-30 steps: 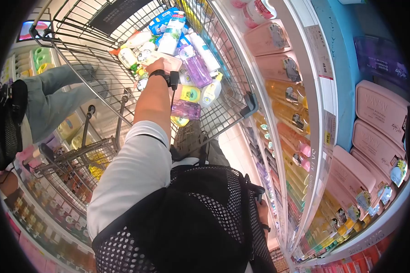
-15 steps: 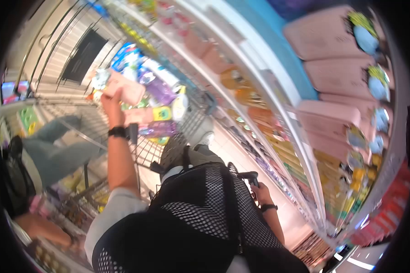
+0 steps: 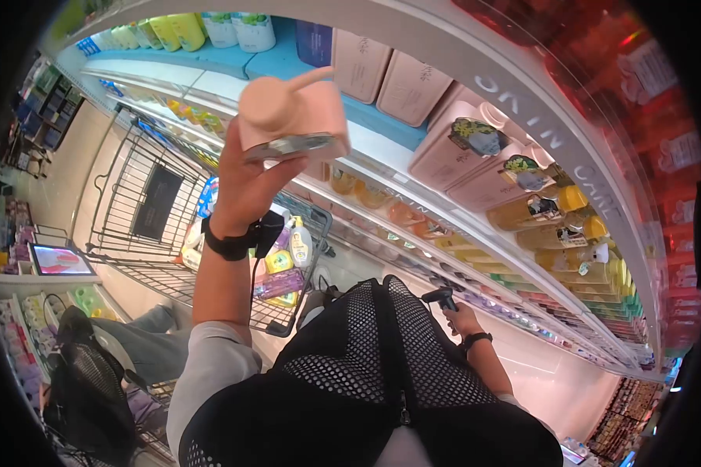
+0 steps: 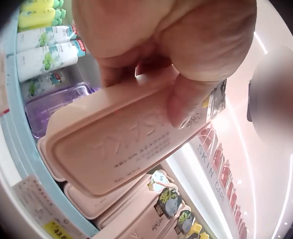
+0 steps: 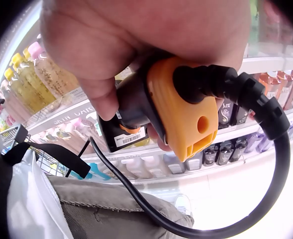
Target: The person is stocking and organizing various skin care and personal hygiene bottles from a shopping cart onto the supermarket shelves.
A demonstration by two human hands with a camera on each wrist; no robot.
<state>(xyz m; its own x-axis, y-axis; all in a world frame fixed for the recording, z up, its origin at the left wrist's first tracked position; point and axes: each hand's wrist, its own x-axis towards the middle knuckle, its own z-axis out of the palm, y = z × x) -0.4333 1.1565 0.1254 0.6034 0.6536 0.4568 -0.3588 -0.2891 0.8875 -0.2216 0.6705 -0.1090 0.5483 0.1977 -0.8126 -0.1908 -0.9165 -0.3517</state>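
My left hand (image 3: 245, 187) grips a pink pump bottle (image 3: 311, 113), raised in front of the shelf with its pump head toward me. In the left wrist view, thumb and fingers clasp this flat-sided bottle (image 4: 111, 142) close above similar pink bottles (image 4: 131, 209) on the shelf. Down by my right side, my right hand (image 3: 461, 319) holds a handheld barcode scanner (image 5: 181, 109), orange and black, with a thick black cable (image 5: 278, 169) curving from it.
A wire shopping cart (image 3: 157, 202) stands beyond my left arm, holding a purple bottle (image 3: 280, 284), a white pump bottle (image 3: 301, 245) and other products. Shelves of bottles (image 3: 549, 206) run along the right. Another person's jeans (image 3: 152, 342) show at the left beside a screen (image 3: 61, 259).
The left hand has lifted the pink pump bottle out of the cart, up toward the shelf. My view has turned right toward the shelves. The right hand keeps holding the barcode scanner.
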